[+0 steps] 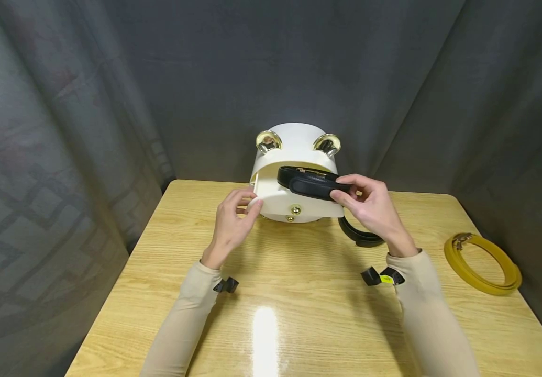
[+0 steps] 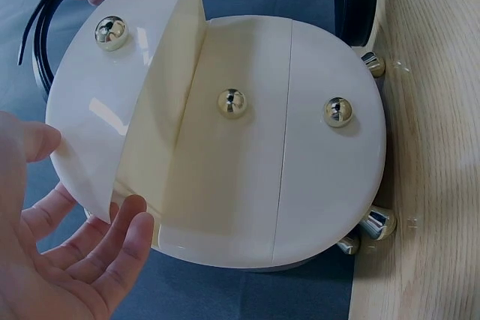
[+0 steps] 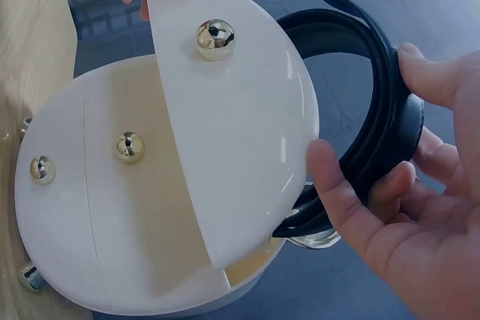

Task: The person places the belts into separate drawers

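Note:
A white rounded drawer cabinet (image 1: 296, 139) with gold ears, knobs and feet stands at the table's back. Its top drawer (image 1: 275, 203) is pulled out. My left hand (image 1: 233, 222) holds the drawer's left end, thumb against the front and fingers around the side edge. My right hand (image 1: 369, 204) grips a coiled black belt (image 1: 310, 187) between thumb and fingers, over the opened drawer. In the right wrist view, the coiled belt (image 3: 390, 121) lies partly behind the drawer front (image 3: 236, 118), so its lower part is hidden.
A second black belt (image 1: 362, 238) lies coiled on the table, right of the cabinet and partly hidden by my right hand. Farther right, a coiled yellow belt (image 1: 485, 285) rests near the wooden table's (image 1: 308, 324) right edge. Grey curtains (image 1: 271, 68) hang behind.

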`<state>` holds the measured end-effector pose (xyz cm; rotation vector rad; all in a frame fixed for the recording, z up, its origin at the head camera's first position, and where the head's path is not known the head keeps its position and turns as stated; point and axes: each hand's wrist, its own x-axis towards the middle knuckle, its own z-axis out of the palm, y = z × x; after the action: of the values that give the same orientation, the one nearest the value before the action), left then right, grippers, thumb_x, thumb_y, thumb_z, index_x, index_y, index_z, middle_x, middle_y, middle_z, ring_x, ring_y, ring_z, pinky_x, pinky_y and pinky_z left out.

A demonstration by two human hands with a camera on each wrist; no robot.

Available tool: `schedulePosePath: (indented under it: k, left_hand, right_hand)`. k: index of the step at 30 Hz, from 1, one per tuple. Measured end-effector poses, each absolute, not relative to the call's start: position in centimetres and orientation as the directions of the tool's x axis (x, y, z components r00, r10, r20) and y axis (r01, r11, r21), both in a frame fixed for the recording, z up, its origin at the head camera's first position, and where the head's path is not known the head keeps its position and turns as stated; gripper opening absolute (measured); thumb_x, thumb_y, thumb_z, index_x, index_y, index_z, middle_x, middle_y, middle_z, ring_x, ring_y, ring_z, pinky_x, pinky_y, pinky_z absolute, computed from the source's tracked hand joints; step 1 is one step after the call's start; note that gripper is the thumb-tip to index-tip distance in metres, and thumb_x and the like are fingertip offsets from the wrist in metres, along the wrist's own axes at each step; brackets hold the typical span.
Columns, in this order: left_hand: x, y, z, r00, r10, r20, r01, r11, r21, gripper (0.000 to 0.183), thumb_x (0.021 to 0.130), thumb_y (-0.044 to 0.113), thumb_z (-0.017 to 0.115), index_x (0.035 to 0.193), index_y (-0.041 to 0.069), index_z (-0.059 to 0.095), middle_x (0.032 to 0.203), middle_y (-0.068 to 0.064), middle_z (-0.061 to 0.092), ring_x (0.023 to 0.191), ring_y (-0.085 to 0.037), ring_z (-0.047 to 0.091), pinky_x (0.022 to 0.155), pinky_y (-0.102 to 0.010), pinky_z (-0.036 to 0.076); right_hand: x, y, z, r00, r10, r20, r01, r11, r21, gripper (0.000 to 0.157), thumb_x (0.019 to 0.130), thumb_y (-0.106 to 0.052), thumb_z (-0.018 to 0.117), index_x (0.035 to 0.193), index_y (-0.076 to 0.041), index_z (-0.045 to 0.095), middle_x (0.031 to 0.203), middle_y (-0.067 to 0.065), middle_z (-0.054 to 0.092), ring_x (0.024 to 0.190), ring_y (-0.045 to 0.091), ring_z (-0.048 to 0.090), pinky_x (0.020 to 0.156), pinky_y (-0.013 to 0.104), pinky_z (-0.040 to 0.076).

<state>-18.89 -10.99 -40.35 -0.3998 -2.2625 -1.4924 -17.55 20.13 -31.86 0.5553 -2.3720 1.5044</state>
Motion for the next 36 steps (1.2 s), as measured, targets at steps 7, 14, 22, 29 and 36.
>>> schedulePosePath:
  k: [7,14,22,29,36]
  left_hand:
    - [-18.8,-10.9,-40.3,-0.881,0.024,0.472,0.445,0.381,0.811,0.022,0.099,0.021,0.073,0.112,0.003,0.074,0.131,-0.015,0.070,0.105,-0.034,0.076,0.083,-0.041,0.065]
    - [-18.8,-11.0,-40.4,-0.877,0.025,0.480,0.451,0.389,0.803,0.021,0.100,0.021,0.072,0.111,0.003,0.074,0.129,-0.015,0.071,0.104,-0.033,0.076,0.082,-0.039,0.065]
    - [-18.8,-11.1,-40.3,-0.875,0.016,0.485,0.455,0.374,0.808,0.021,0.099,0.020,0.074,0.112,0.003,0.076,0.131,-0.014,0.072,0.104,-0.032,0.077,0.080,-0.032,0.064]
    - [-18.8,-10.9,-40.4,-0.874,0.019,0.485,0.457,0.367,0.810,0.021,0.098,0.019,0.074,0.110,0.002,0.076,0.130,-0.015,0.072,0.104,-0.033,0.077,0.080,-0.036,0.065]
    - [-18.8,-10.7,-40.3,-0.869,0.023,0.495,0.463,0.395,0.794,0.021,0.099,0.021,0.074,0.106,0.001,0.075,0.128,-0.016,0.072,0.105,-0.031,0.076,0.080,-0.036,0.065]
  right_hand:
    - [-17.9,19.6,-31.9,-0.896,-0.170,0.409,-0.443,0.386,-0.809,0.023,0.094,-0.004,0.080,0.116,0.001,0.077,0.072,-0.019,0.069,0.061,0.007,0.046,0.053,0.021,0.033]
    - [-18.3,19.2,-31.8,-0.905,-0.161,0.393,-0.424,0.382,-0.821,0.023,0.093,-0.006,0.081,0.115,0.000,0.078,0.067,-0.010,0.056,0.058,0.007,0.044,0.053,0.021,0.034]
    - [-18.6,18.2,-32.2,-0.900,-0.143,0.412,-0.429,0.460,-0.778,0.021,0.092,-0.014,0.084,0.111,-0.005,0.080,0.064,0.001,0.045,0.056,0.014,0.038,0.054,0.024,0.033]
    - [-18.7,17.7,-32.3,-0.888,-0.123,0.442,-0.436,0.525,-0.731,0.026,0.091,-0.024,0.087,0.112,-0.009,0.082,0.082,0.007,0.065,0.055,0.016,0.040,0.054,0.025,0.034]
    - [-19.1,17.5,-32.0,-0.877,-0.113,0.467,-0.441,0.575,-0.689,0.027,0.088,-0.029,0.089,0.108,-0.012,0.085,0.103,0.005,0.080,0.054,0.014,0.044,0.053,0.024,0.036]
